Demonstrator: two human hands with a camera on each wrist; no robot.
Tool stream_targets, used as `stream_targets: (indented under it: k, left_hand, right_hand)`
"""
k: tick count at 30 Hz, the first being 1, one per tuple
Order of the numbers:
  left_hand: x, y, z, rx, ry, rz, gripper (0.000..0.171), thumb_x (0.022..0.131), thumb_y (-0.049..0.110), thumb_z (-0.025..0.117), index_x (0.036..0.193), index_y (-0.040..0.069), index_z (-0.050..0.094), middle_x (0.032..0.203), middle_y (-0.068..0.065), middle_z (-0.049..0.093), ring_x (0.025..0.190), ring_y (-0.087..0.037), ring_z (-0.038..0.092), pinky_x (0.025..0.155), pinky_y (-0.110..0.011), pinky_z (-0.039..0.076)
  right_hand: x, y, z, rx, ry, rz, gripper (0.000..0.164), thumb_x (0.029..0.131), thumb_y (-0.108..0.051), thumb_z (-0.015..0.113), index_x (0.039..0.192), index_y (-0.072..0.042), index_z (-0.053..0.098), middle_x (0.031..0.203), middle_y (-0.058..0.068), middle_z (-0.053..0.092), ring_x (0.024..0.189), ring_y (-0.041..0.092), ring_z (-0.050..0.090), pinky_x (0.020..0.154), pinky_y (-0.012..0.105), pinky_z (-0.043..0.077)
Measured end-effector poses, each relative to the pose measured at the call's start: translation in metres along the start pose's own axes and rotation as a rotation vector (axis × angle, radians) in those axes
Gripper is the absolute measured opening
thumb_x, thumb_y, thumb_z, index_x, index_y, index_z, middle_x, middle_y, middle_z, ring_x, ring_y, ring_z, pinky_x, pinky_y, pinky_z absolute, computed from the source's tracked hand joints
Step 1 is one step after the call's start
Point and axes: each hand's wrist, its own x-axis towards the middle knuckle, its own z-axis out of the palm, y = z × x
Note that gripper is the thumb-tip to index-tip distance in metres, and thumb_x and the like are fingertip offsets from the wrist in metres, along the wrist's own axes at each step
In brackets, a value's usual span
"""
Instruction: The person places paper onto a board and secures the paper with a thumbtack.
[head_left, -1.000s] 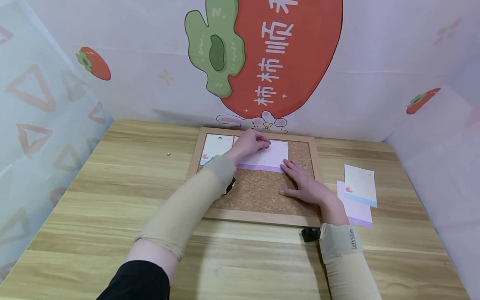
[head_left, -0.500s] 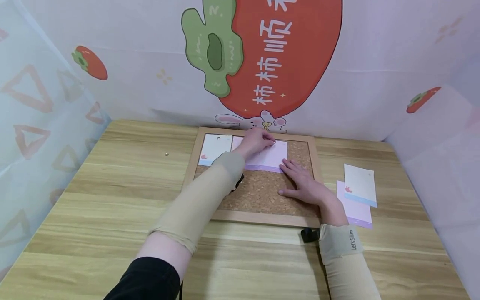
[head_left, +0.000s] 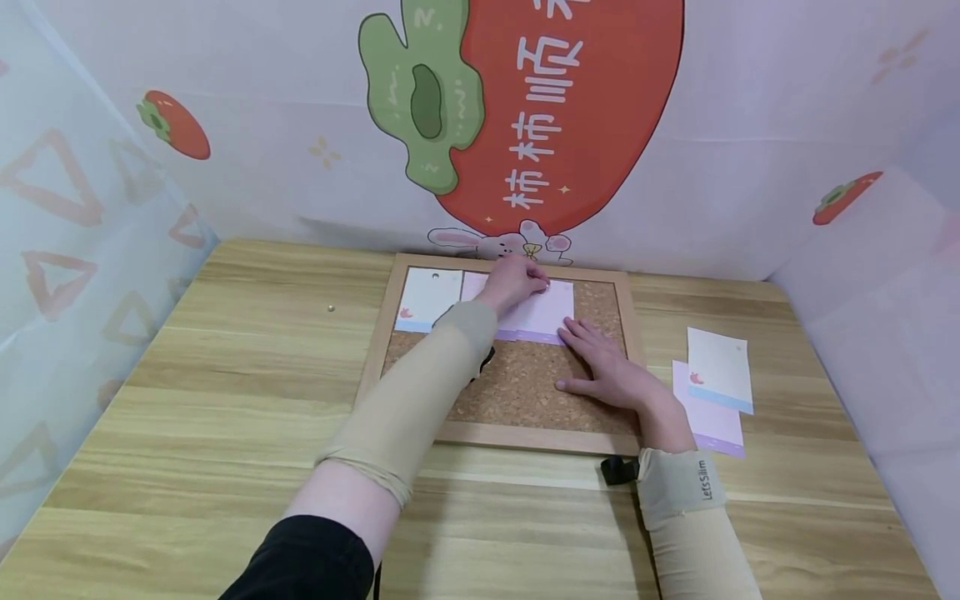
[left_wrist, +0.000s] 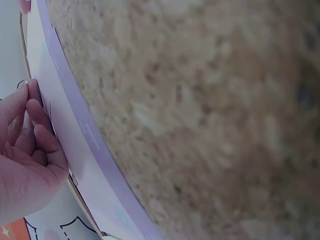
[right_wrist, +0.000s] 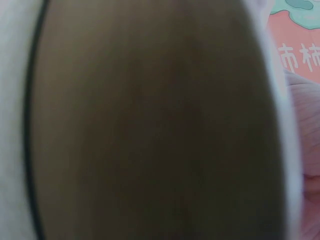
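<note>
A framed cork board (head_left: 525, 392) lies on the table with paper cards along its far side. My left hand (head_left: 513, 283) reaches across to the right-hand purple-edged card (head_left: 547, 312), thumb and forefinger pinching a small metal thumbtack (left_wrist: 22, 84) at the card's upper part. The purple-edged card to its left is partly covered by that hand. At the far left of the board sits a white card (head_left: 429, 298) with a tack near its top. My right hand (head_left: 607, 367) rests spread on the cork, its fingertips at the card's lower right corner.
A small metal tack (head_left: 331, 308) lies on the table left of the board. To the right, a white blue-edged card (head_left: 720, 367) overlaps a purple-edged one (head_left: 708, 425). A printed cloth backdrop (head_left: 285, 167) stands behind the table. The right wrist view is mostly blurred.
My left hand has moved a little right, toward the top middle of the right-hand card, with the tack still pinched. My right hand has stayed put.
</note>
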Motion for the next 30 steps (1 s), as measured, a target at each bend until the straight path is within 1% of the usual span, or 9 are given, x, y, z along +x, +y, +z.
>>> stream_targets:
  k: [9,17,25,30]
  left_hand:
    - [0.0064,-0.0020,0.0036,-0.006,0.006,-0.026,0.019,0.097,0.028,0.066,0.108,0.019,0.078,0.118,0.002,0.069,0.118,-0.017,0.056,0.111,-0.038,0.041]
    - [0.0075,-0.0004,0.0042,-0.033,0.001,-0.051,0.019,0.096,0.027,0.066,0.108,0.021,0.079,0.120,0.002,0.067,0.121,-0.018,0.054,0.113,-0.040,0.039]
    - [0.0068,0.0002,0.0055,-0.035,0.030,-0.064,0.019,0.095,0.028,0.068,0.107,0.019,0.079,0.116,0.001,0.069,0.115,-0.018,0.057,0.107,-0.037,0.044]
    - [0.0073,0.0012,0.0057,-0.018,0.039,-0.073,0.019,0.095,0.029,0.068,0.107,0.018,0.078,0.116,0.002,0.071,0.115,-0.018,0.059,0.105,-0.036,0.046]
  right_hand:
    - [0.0001,-0.0001,0.0005,0.001,0.002,-0.002,0.085,0.093,-0.035,0.070,0.158,-0.005,0.025,0.168,0.016,0.014,0.156,0.041,0.005,0.124,0.062,0.009]
    - [-0.0003,0.0008,0.0005,0.003,-0.003,0.008,0.085,0.093,-0.037,0.069,0.158,-0.006,0.024,0.169,0.015,0.013,0.156,0.040,0.004,0.124,0.062,0.008]
    - [-0.0002,0.0014,0.0009,0.001,0.005,-0.001,0.085,0.093,-0.036,0.070,0.158,-0.006,0.025,0.169,0.014,0.014,0.156,0.040,0.004,0.124,0.062,0.009]
    - [0.0006,0.0019,0.0015,0.004,0.004,-0.002,0.085,0.093,-0.035,0.070,0.158,-0.006,0.024,0.169,0.014,0.013,0.156,0.040,0.004,0.124,0.062,0.008]
